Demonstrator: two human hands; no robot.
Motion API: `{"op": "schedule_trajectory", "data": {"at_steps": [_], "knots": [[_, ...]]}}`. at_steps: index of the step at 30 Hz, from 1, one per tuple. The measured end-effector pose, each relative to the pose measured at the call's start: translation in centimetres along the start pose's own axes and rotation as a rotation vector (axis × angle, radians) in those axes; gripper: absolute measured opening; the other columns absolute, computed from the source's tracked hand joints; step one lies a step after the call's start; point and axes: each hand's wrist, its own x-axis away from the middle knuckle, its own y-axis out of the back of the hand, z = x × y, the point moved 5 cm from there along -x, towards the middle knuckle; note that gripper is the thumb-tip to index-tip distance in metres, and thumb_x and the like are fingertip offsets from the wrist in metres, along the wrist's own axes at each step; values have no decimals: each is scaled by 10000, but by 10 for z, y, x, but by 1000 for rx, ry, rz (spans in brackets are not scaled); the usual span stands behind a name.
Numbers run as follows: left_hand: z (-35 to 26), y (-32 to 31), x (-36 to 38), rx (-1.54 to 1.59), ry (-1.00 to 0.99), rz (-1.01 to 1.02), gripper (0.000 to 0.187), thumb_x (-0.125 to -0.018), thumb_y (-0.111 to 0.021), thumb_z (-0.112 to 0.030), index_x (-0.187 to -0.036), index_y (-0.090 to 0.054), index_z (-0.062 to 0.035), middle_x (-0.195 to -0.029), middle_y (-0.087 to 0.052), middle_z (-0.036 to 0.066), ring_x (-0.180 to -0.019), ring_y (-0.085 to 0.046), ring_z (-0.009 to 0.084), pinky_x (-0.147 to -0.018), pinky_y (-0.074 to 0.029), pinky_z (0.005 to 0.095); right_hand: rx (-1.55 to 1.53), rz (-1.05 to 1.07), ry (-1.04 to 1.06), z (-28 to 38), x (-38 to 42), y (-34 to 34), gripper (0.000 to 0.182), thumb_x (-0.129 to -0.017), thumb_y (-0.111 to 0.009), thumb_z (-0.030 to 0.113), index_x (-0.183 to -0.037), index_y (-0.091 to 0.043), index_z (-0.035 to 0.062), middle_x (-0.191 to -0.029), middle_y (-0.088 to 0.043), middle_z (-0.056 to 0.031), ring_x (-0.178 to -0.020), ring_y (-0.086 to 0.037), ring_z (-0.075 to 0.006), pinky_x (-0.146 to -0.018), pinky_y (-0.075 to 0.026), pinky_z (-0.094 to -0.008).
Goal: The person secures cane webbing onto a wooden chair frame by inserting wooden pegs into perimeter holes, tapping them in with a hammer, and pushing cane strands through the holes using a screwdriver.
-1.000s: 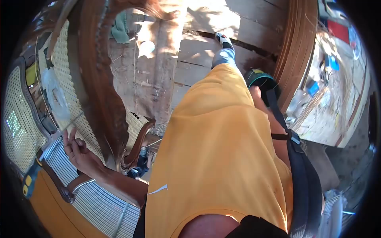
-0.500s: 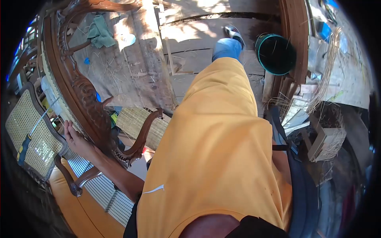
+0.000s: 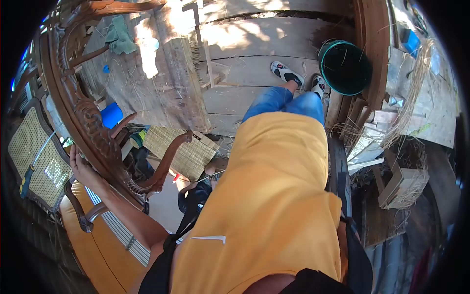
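Stretched along the outer edge of a carved dark wooden chair frame is my left hand, its fingers straight and somewhat apart. The hand rests against the frame; its thumb is mostly hidden. Just beyond it stands a second chair with a woven cane panel. A screwdriver with a blue and yellow handle lies across that panel, its long shaft pointing toward the carved frame. A curved wooden armrest juts from the carved frame toward my body. My right hand is out of sight, behind the orange shirt.
A dark green bucket stands on the plank floor by my feet. Wooden boards carry a green cloth. A blue cylinder is behind the carved frame. Loose cane strands hang at right, above a wooden box.
My left hand stays at the carved frame and has shifted slightly left and down in view. Both feet now show, side by side, where one showed before. More of the blue cylinder is visible.
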Motion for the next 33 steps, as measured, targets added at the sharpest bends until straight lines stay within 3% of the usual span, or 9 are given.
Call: {"op": "schedule_trajectory", "data": {"at_steps": [6,12,14,17,22,23,25,27,33], "knots": [[-4,1,2,-13,85,15,352,-1020,-470,-149,-1308,-589,13,-1194,-663,141,-1058,-670,216,-935,-545,338,-84,71,-155,-76,29,-4,191,-916,-566,180,-978,-704,64,-922,-719,-142,-889,-700,-294,-777,-559,-423],[-9,1,1,-224,-97,57,403,-1027,-444,-202,-1341,-577,13,-1231,-639,124,-1106,-641,234,-963,-504,349,-98,73,-8,-43,-16,-11,189,-916,-569,177,-994,-700,65,-945,-719,-150,-925,-702,-305,-809,-562,-433],[10,11,-9,-6,44,53,412,-1032,-413,-206,-1350,-576,0,-1254,-634,113,-1115,-637,247,-964,-505,362,-70,36,73,-18,-42,1,189,-915,-571,176,-999,-699,66,-952,-719,-152,-937,-702,-308,-820,-563,-436],[15,-1,-8,162,185,70,424,-1037,-384,-213,-1364,-579,-26,-1310,-624,113,-1187,-604,270,-1018,-467,388,20,-36,211,33,-82,31,189,-915,-572,175,-1007,-697,66,-963,-719,-156,-955,-703,-314,-836,-565,-441],[32,6,-29,-150,-75,16,424,-1039,-413,-208,-1374,-591,-20,-1368,-604,146,-1284,-542,261,-1117,-350,358,478,-235,573,160,-159,119,190,-915,-576,173,-1021,-694,68,-982,-719,-162,-986,-705,-323,-863,-568,-449],[33,5,-29,-154,-137,29,422,-1041,-416,-208,-1371,-592,-15,-1371,-603,149,-1284,-544,259,-1113,-356,358,679,-288,667,197,-130,164,259,-945,-568,269,-1001,-665,35,-956,-707,-208,-948,-705,-344,-840,-566,-475],[36,3,-28,-175,-254,46,418,-1045,-420,-209,-1366,-594,-4,-1377,-601,155,-1285,-547,254,-1103,-368,358,480,-649,818,243,-139,226,167,-953,-518,175,-889,-619,60,-868,-687,-194,-829,-688,-382,-722,-550,-516],[35,-1,-23,-256,-261,57,415,-1052,-427,-214,-1358,-587,15,-1358,-610,168,-1266,-559,265,-1079,-395,368,251,-704,814,310,-105,298,216,-963,-527,205,-875,-629,37,-818,-676,-223,-812,-668,-415,-704,-547,-520],[5,-17,6,-234,-216,-125,354,-1067,-447,-183,-1330,-607,-7,-1275,-613,175,-1194,-586,306,-1015,-448,379,-67,-957,867,429,-104,362,172,-905,-635,201,-943,-724,59,-735,-713,-138,-675,-724,-248,-680,-581,-387]]}}
